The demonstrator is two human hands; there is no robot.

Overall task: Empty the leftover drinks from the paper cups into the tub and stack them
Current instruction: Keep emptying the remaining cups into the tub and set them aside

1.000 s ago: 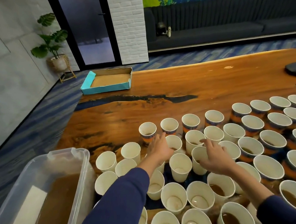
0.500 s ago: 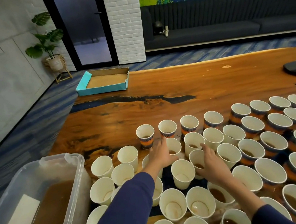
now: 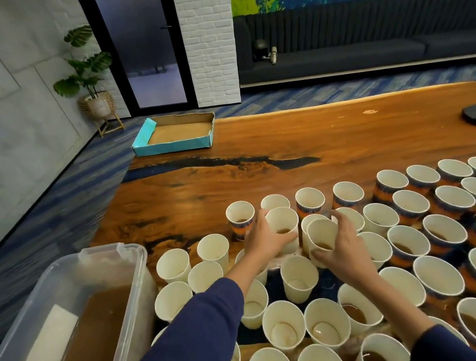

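Wooden tabletop point(image 3: 300, 144): left hand point(image 3: 262, 238) and right hand point(image 3: 340, 246) each grasp a light, crushable paper cup point(image 3: 282, 222) by its wall.

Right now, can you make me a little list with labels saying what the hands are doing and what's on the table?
left hand: grips a white paper cup with a little brown drink in it
right hand: grips another white cup, tilted, brown drink at the bottom
tub: clear plastic, at the left, holds brown liquid
other cups: many, upright on the wooden table, several with leftover drink
far corner: shallow teal box
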